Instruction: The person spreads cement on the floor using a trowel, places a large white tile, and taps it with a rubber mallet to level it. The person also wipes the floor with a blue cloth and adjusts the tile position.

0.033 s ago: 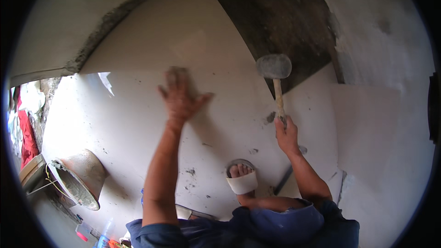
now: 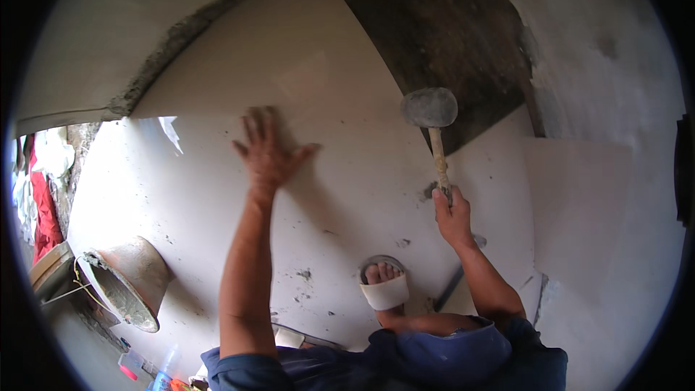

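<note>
Fingers spread, my left hand (image 2: 269, 156) is over the pale floor tiles (image 2: 362, 188), near the seam between two of them. A shadow falls beside it; whether the palm presses on the tile I cannot tell. My right hand (image 2: 453, 217) is wrapped around the light handle of a rubber mallet (image 2: 430, 108). The mallet's grey head points away from me, near the corner where the tiles meet a dark untiled strip (image 2: 441, 29). From this angle the head's height above the floor is unclear.
At left a mortar-crusted bucket (image 2: 130, 279) tilts on its side. A plastic bottle (image 2: 166, 369) stands at the lower left, with red and white cloth (image 2: 45, 203) farther up. My sandalled foot (image 2: 384, 282) is on the tiles among mortar crumbs. A wall (image 2: 601, 51) rises at right.
My left hand has shifted a little to the left, fingers still spread. The mallet in my right hand has barely moved.
</note>
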{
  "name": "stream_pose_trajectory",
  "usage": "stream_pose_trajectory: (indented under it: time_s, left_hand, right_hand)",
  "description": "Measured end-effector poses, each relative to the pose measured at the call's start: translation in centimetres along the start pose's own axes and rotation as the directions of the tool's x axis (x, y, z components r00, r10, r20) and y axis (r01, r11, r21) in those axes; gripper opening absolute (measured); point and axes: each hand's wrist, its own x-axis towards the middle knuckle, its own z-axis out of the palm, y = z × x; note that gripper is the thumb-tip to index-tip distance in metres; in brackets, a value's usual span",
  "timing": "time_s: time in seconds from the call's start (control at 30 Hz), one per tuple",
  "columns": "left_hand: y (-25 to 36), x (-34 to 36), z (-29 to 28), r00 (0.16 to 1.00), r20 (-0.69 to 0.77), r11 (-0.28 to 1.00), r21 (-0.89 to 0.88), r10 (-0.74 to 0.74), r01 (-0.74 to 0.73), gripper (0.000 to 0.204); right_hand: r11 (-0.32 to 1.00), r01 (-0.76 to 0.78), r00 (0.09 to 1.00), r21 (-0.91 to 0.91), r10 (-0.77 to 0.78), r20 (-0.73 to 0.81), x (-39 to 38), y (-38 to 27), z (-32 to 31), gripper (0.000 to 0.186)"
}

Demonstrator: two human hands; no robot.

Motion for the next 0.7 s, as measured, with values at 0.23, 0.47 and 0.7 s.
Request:
stream_pose_trajectory:
  time_s: [0.23,0.47,0.7]
  left_hand:
    - [-4.8,2.6,-1.8,0.989,0.140,0.998,0.032,-0.055,0.051,0.126]
    - [-4.2,2.6,-2.9,0.979,0.190,0.997,0.004,-0.072,0.073,0.126]
    - [-4.4,2.0,-2.9,0.984,0.169,0.998,-0.002,-0.064,0.065,0.125]
  right_hand:
    - [0.886,0.437,0.897,0.155,-0.442,0.000,5.6,-7.4,4.6,0.024]
    - [0.856,0.511,0.853,-0.081,-0.493,0.172,10.1,-14.0,9.7,0.027]
    - [0.827,0.512,0.855,-0.233,-0.465,0.228,14.7,-20.0,15.2,0.038]
